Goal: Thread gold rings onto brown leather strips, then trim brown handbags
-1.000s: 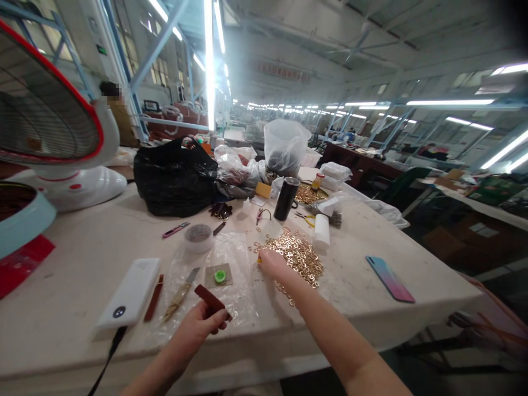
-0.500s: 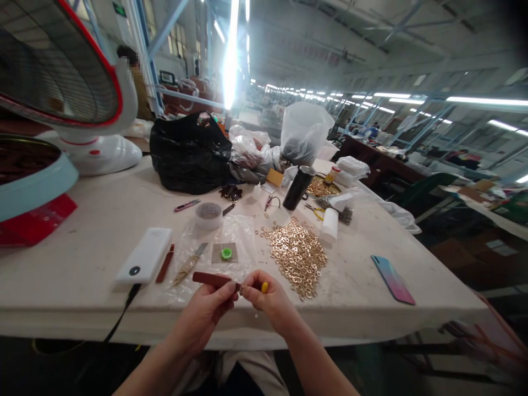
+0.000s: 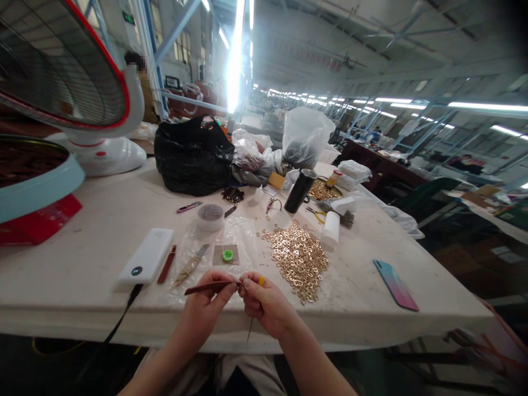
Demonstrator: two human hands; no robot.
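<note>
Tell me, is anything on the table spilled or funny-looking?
The gold-coloured rings lie loose on the table, with a few strays past the heap's far left edge. That looks a bit spilled, but may be on purpose. Nothing looks plainly broken.

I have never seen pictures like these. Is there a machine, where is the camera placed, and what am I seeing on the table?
There is no machine: these are a person's two bare hands. Every picture comes from one camera worn on that person's head, looking forward and down.

The left hand holds a brown strip. The right hand is at the strip's end and also holds a yellow-ended tool, mostly hidden.

On the table lie a pile of gold-coloured rings, a knife, a tape roll and a phone. A fan stands at the left.
</note>
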